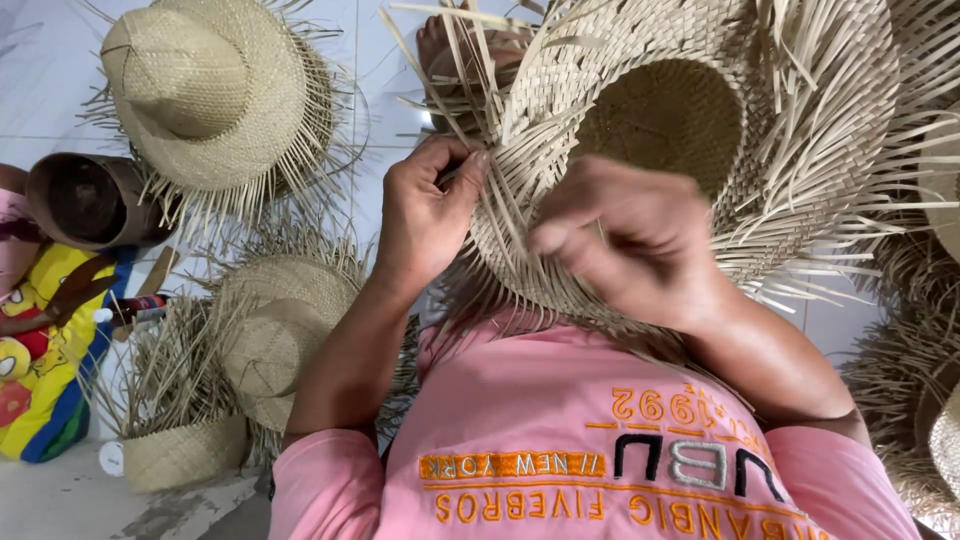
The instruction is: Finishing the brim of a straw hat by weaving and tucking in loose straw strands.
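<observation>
Tiled floor (pixel 30 80) w/ hats, left hand (pixel 425 215) pinching straw hat (pixel 690 130) brim, right hand (pixel 625 240) curled on strands

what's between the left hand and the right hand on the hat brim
In the head view, loose pale straw strands of the unfinished woven straw hat fan between the left hand and right hand.

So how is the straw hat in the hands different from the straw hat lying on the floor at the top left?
The hat in the hands is turned with its hollow crown facing the camera; the hat on the floor lies crown up. The held hat is gripped at its brim by the left hand and right hand; the floor hat is untouched. Both are pale woven straw with loose, untrimmed strands around the brim.
</observation>
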